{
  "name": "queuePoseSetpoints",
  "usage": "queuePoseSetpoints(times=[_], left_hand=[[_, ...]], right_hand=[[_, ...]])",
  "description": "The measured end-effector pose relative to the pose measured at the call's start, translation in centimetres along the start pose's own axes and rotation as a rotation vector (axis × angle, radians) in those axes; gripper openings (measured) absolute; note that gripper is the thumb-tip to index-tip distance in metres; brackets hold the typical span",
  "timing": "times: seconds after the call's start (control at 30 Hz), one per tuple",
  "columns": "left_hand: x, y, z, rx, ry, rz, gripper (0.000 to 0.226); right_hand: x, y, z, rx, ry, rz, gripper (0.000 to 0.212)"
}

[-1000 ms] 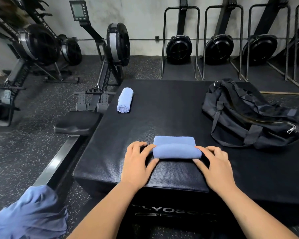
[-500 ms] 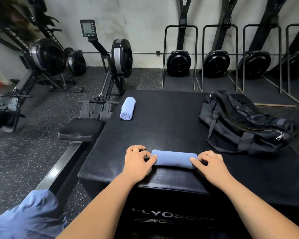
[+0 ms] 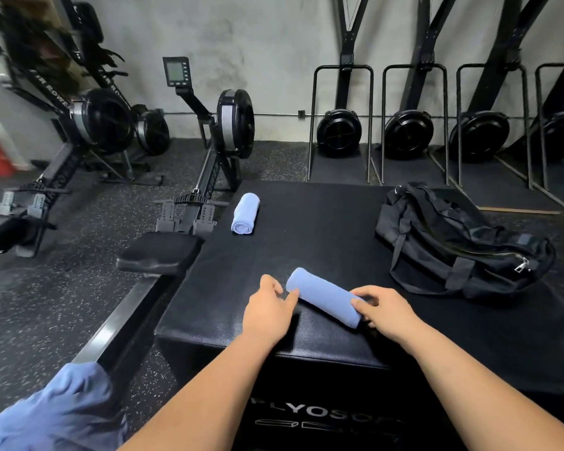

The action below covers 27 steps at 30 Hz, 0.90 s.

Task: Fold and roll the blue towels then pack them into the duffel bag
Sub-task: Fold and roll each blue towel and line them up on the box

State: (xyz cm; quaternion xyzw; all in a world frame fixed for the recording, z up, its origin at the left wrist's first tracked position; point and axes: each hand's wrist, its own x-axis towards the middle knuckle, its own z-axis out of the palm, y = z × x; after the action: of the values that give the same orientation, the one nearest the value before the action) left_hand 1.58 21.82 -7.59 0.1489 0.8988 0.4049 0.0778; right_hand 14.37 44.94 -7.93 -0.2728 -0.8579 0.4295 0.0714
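- Left hand (image 3: 269, 307): palm down over the near edge of the black padded surface (image 3: 310, 252), forearm reaching in from below; thumb stretched out to touch the left end of the rolled towel (image 3: 323, 296), fingers loosely bent just beside that end, not wrapped around it.
- Right hand (image 3: 385, 312): palm down, fingers curled over the right end of the same roll and thumb laid on top, gripping it.
- Rolled towel: light blue, a tight smooth cylinder lying on the surface near its front edge, set at a slant with the left end farther away and the right end nearer.
- Second rolled towel (image 3: 245, 214): same blue, near the far left edge of the surface, spiral end facing the camera, well apart from both hands.
- Loose blue towel (image 3: 56, 415): unfolded and bunched at the lower left, off the surface.
- Duffel bag (image 3: 453, 249): black, slumped on the right side of the surface, straps draped over its side, zip line along the top with a metal pull at the near right end; interior not visible.
- Rowing machine (image 3: 232, 131) on the speckled floor just left of the surface.
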Motion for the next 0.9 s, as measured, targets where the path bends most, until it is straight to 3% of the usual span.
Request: queuePoseSetpoints(times=[0.07,0.23,0.43,0.5,0.57,0.67,0.8,0.9], left_hand=[[-0.4,0.2,0.1,-0.066,-0.099,0.038,0.029],[-0.5,0.9,0.2,-0.162,-0.225,0.055,0.048],[0.1,-0.2,-1.0,-0.169,-0.245,0.037,0.047],[0.0,-0.7,-1.3,-0.128,-0.267,0.071,0.052],[-0.2,-1.0,-1.3,-0.087,-0.279,0.107,0.057],[-0.4,-1.4,-1.5,-0.073,-0.281,0.128,0.057],[0.3,-1.9,-2.2,-0.081,-0.264,0.144,0.053],[1.0,-2.3,-2.8,-0.08,-0.244,0.172,0.05]], right_hand=[[-0.3,-0.6,1.1,0.099,-0.006,0.054,0.009],[-0.9,-3.0,5.0,0.219,-0.032,0.115,0.023],[-1.5,-5.3,7.3,-0.123,0.027,-0.001,0.037],[-1.9,-5.7,7.4,-0.135,0.094,-0.064,0.052],[-2.1,-5.5,7.5,-0.111,0.108,-0.138,0.053],[-2.0,-5.1,7.6,-0.126,0.009,-0.232,0.048],[-1.4,-5.2,7.8,-0.155,-0.13,-0.267,0.077],[-0.3,-5.5,8.7,-0.178,-0.106,-0.271,0.078]])
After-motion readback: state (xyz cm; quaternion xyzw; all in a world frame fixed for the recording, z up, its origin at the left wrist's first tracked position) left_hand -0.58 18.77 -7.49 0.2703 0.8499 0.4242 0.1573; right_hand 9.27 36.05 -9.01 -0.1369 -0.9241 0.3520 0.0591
